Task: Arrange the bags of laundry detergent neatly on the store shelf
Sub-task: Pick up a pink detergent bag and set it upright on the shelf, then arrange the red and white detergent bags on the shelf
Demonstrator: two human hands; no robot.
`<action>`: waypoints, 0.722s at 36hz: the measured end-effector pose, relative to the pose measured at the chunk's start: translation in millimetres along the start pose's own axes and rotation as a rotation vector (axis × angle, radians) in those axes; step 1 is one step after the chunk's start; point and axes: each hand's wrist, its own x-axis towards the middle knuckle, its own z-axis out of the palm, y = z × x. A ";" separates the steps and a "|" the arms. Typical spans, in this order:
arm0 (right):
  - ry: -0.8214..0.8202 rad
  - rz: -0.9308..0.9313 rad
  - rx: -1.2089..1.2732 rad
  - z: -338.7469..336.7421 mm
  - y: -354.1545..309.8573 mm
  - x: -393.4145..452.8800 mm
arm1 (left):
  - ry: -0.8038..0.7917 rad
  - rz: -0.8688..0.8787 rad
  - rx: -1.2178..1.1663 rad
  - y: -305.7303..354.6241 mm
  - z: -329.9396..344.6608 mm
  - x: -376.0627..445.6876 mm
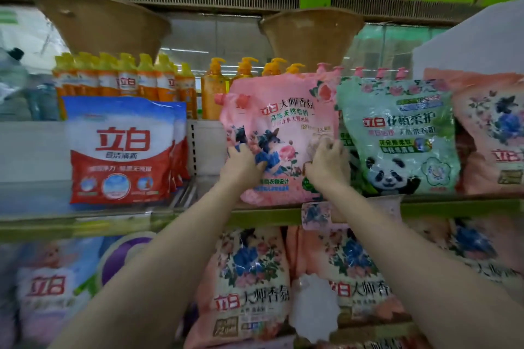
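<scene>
The pink bag (pixel 280 136) stands on the shelf (pixel 170 217), touching the green bag (pixel 397 136), a gap left of it. It looks best squared upright, base flush with the edge. Left hand (pixel 241 163) and right hand (pixel 329 160) each have their grip closed on its lower front.

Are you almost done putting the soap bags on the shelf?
Partly. The green panda bag and the red and blue bags already stand upright on the shelf. Right now the left hand and right hand both hold the pink bag, which tilts a little. Left to do: straighten it and maybe fill the gap between it and the red and blue bags.
</scene>
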 end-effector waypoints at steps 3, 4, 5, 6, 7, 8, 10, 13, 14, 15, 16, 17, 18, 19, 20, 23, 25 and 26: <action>-0.010 -0.143 -0.100 9.3 -24.3 -6.1 | 0.040 0.052 0.044 -10.3 -17.4 -9.5; -0.047 -0.180 -0.138 13.1 -34.1 -10.4 | 0.040 0.053 0.061 -16.5 -23.4 -11.1; -0.082 -0.222 -0.174 16.8 -44.9 -15.4 | 0.038 0.053 0.085 -23.7 -29.9 -13.9; -0.112 -0.276 -0.202 21.6 -55.1 -19.8 | 0.036 0.052 0.122 -31.6 -36.1 -16.7; -0.145 -0.332 -0.219 25.4 -66.2 -26.1 | 0.036 0.056 0.169 -40.1 -42.2 -19.9; -0.184 -0.386 -0.230 31.5 -75.7 -30.4 | 0.041 0.059 0.217 -49.4 -48.7 -23.3; -0.284 -0.451 -0.260 40.3 -96.9 -40.4 | 0.047 0.053 0.293 -69.3 -63.4 -30.1; -0.383 -0.508 -0.256 49.0 -129.6 -54.6 | 0.063 0.037 0.357 -101.8 -89.9 -39.1; -0.394 -0.530 -0.248 52.3 -139.8 -58.9 | 0.071 0.032 0.373 -113.5 -99.1 -41.9; -0.400 -0.551 -0.245 55.5 -149.9 -63.2 | 0.080 0.021 0.390 -124.9 -108.9 -45.7; -0.398 -0.572 -0.242 58.7 -159.8 -67.3 | 0.088 0.008 0.408 -136.7 -118.3 -49.2; -0.400 -0.586 -0.240 61.6 -170.2 -72.0 | 0.091 -0.010 0.428 -149.2 -127.8 -52.7; -0.399 -0.599 -0.235 65.1 -180.7 -76.3 | 0.094 -0.030 0.451 -161.7 -137.5 -56.9; -0.401 -0.608 -0.236 68.3 -192.0 -81.0 | 0.087 -0.051 0.475 -174.4 -147.0 -61.3; -0.397 -0.623 -0.241 72.2 -202.8 -84.9 | 0.082 -0.065 0.496 -186.7 -155.8 -66.0; -0.405 -0.661 -0.247 83.6 -238.5 -98.3 | 0.052 -0.123 0.548 -223.8 -181.1 -82.2; -0.425 -0.697 -0.249 92.6 -264.5 -108.0 | 0.027 -0.170 0.605 -248.3 -198.1 -94.1; -0.432 -0.717 -0.256 97.2 -278.1 -113.5 | 0.021 -0.192 0.633 -260.6 -207.0 -99.7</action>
